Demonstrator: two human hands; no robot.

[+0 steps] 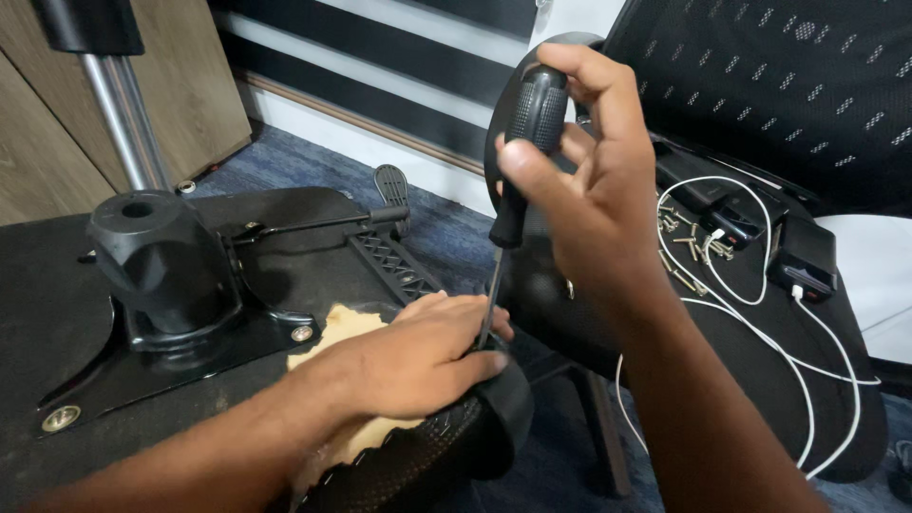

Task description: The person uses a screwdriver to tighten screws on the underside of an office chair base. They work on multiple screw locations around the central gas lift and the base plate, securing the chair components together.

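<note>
The right hand (pixel 594 180) gripped the black handle of a screwdriver (pixel 518 171), its fingers wrapped tight around it, the shaft running down and slightly left to a tip hidden at the upturned chair seat (pixel 57 275). The left hand (pixel 427 351) lay flat on the near edge of that seat, fingers curled loosely around the shaft's lower end to steady it, resting where torn black fabric showed pale foam padding (pixel 347 328). Left of the left hand, the black tilt mechanism (pixel 161 261) sat bolted to the seat's underside by a metal plate, with a lever (pixel 323 223) reaching out behind it. Right of the screwdriver, a second chair's seat carried loose screws (pixel 693 242), a white cable (pixel 750 323) and small black chargers (pixel 803 256). By the look of it, a fastener at the seat's edge was being driven or loosened; the following turn would seemingly need the tip kept seated and the shaft held upright while the handle rotated.
</note>
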